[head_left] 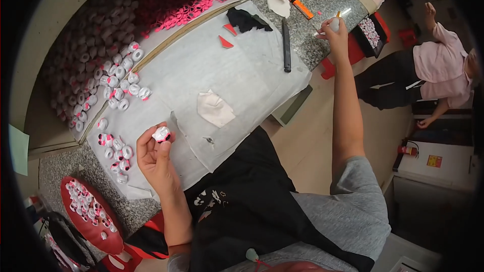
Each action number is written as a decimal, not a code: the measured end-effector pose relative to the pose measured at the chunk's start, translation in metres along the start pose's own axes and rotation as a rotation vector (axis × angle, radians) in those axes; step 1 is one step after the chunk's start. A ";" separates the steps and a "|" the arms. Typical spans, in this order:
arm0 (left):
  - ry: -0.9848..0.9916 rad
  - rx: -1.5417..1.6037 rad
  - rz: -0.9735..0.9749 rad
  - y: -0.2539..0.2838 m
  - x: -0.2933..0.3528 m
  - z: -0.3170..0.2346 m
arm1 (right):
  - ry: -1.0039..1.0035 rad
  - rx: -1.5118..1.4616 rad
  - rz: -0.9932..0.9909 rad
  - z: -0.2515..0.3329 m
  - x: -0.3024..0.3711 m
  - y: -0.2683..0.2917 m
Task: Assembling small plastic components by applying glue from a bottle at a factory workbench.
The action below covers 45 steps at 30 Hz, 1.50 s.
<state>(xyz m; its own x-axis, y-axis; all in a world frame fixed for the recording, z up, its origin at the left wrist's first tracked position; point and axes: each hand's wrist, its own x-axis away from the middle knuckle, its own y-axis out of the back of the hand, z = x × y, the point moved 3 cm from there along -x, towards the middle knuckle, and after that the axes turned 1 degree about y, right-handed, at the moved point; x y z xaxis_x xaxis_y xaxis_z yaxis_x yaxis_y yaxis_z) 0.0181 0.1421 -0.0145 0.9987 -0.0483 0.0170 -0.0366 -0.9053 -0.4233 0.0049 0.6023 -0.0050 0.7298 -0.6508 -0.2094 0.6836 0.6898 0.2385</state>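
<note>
Pinched in the fingertips of my left hand [157,166] is a small white figure piece [161,134] with pink and black parts. It is held above the white paper sheet [171,78]. Out to the far right, my right hand [337,40] grips a small white squeeze bottle [333,23] with a yellowish pointed tip. A pale cloth scrap [216,108] lies on the sheet between my hands. Left of my left hand is a loose group of similar white and pink pieces [117,144], and more white ring-like pieces [120,81] are spread farther back.
Pink parts [196,7] heap behind a wooden strip. A black cloth [247,20], a dark bar-shaped tool [286,45] and an orange cutter [301,8] lie at the back. A red tray [108,244] of pieces stands at left. Another person [438,68] stands at right.
</note>
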 end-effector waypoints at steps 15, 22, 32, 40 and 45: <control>0.036 -0.035 0.004 -0.003 -0.002 0.003 | 0.190 0.928 -0.115 -0.039 -0.081 0.016; 0.036 -0.006 0.023 -0.006 -0.008 0.005 | 0.165 0.825 -0.159 -0.046 -0.090 0.017; 0.055 0.017 0.023 -0.001 0.001 0.001 | 0.233 1.039 -0.151 -0.032 -0.082 0.003; 0.015 0.080 0.071 0.009 0.008 0.001 | 0.506 0.502 -0.189 0.013 -0.024 -0.027; -0.010 0.125 0.002 0.007 0.003 -0.001 | 0.177 -0.164 0.247 0.074 0.076 -0.114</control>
<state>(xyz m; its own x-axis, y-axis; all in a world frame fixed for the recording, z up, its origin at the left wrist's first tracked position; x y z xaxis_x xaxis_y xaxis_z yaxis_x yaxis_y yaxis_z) 0.0207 0.1351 -0.0169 0.9990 -0.0451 0.0070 -0.0344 -0.8457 -0.5326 -0.0184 0.4505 0.0225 0.8540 -0.4029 -0.3291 0.4684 0.8708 0.1496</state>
